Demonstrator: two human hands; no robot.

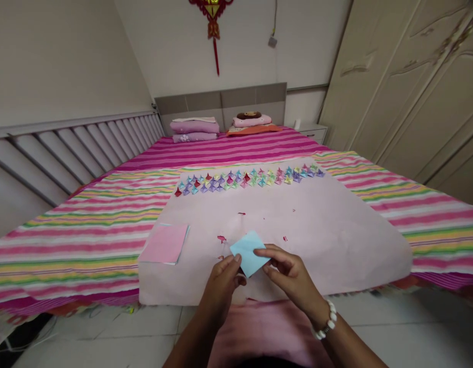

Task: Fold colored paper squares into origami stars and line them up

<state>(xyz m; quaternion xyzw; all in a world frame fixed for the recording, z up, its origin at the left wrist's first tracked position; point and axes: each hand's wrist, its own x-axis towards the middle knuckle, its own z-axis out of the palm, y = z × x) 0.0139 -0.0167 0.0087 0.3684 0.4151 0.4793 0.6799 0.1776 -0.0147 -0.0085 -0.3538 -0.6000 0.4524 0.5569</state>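
Note:
Both my hands hold a small light blue paper square (248, 252) just above the near edge of a large pale pink sheet (321, 235) spread on the bed. My left hand (223, 281) pinches the paper's lower left edge. My right hand (288, 271), with a white bead bracelet on its wrist, pinches the right edge. A stack of pink and blue paper squares (165, 244) lies to the left on the sheet. Several small folded paper shapes (247, 179) in many colours sit in rows at the sheet's far side.
The bed has a striped pink, green and yellow cover (87, 225). Folded pink bedding (194, 130) and a pillow (252, 122) lie at the headboard. A slatted rail (68, 148) runs along the left, a wardrobe (412, 87) stands right. Tiny paper scraps (221, 238) dot the sheet.

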